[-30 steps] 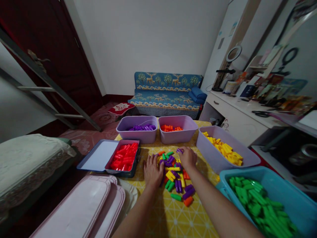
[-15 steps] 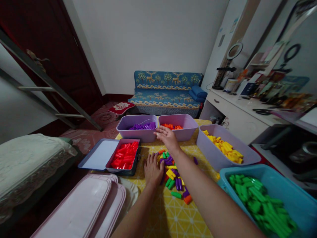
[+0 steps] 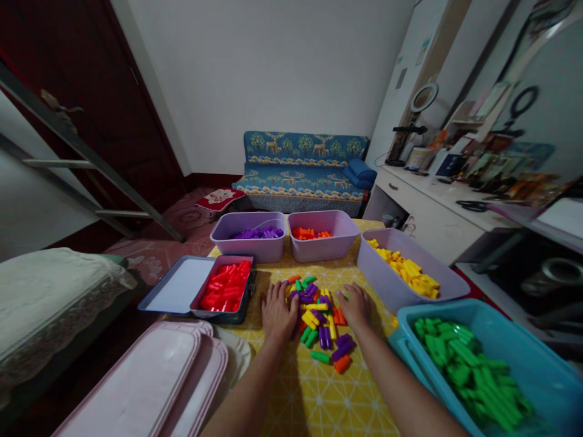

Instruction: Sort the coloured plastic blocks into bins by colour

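A pile of small coloured plastic pieces (image 3: pixel 321 318), purple, yellow, green, orange and red, lies on the yellow tablecloth (image 3: pixel 328 394). My left hand (image 3: pixel 279 309) rests flat on the cloth at the pile's left edge, fingers spread. On the pile's right edge sits my right hand (image 3: pixel 354 303), fingers curled over a green piece (image 3: pixel 346 297); whether it grips it I cannot see. Beyond the pile stand a lilac bin of purple pieces (image 3: pixel 248 235) and a lilac bin of orange pieces (image 3: pixel 322 234).
A lilac bin of yellow pieces (image 3: pixel 401 273) stands at the right, a blue bin of green pieces (image 3: pixel 473 364) nearer. A tin of red pieces (image 3: pixel 224 290) with its open lid (image 3: pixel 175 291) lies left. Pink lids (image 3: pixel 150 382) overhang the near left corner.
My right hand came back from between the purple and orange bins and now lies on the pile's right edge. The left hand has stayed put.
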Demonstrator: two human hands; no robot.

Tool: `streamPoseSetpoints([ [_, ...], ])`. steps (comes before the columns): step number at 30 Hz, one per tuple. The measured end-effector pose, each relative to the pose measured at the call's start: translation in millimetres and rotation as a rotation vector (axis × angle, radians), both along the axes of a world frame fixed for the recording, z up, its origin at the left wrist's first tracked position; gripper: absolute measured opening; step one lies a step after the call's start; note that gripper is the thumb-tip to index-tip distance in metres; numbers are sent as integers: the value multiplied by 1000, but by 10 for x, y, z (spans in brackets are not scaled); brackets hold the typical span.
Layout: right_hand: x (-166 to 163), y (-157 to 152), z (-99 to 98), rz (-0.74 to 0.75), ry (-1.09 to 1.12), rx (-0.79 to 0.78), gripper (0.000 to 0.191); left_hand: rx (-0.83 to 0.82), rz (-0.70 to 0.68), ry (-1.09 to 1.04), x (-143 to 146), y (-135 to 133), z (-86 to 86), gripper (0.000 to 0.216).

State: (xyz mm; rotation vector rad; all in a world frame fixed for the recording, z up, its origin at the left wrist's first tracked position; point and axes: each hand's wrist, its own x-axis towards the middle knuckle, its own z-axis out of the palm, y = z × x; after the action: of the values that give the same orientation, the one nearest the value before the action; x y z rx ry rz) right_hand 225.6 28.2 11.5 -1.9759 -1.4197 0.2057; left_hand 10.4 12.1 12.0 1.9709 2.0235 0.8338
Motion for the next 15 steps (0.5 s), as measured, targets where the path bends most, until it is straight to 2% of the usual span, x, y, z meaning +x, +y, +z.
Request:
streamPoseSetpoints([
  [3,-33,-41,19,96,71,27,30,4,7,11,5,7,-19,48],
  [7,-184,-161,286,175,-15,75,27,14,18,34,8,5,-42,47],
  [9,-275,-229,431,243,-96,15,21,20,16,41,6,-1,-42,47],
  [11,-365,-285,530,295,-155,-112,17,26,16,41,4,-8,-34,46],
  [15,-506,-348,569,353,-180,-271,22,24,14,43,6,-11,-9,46],
])
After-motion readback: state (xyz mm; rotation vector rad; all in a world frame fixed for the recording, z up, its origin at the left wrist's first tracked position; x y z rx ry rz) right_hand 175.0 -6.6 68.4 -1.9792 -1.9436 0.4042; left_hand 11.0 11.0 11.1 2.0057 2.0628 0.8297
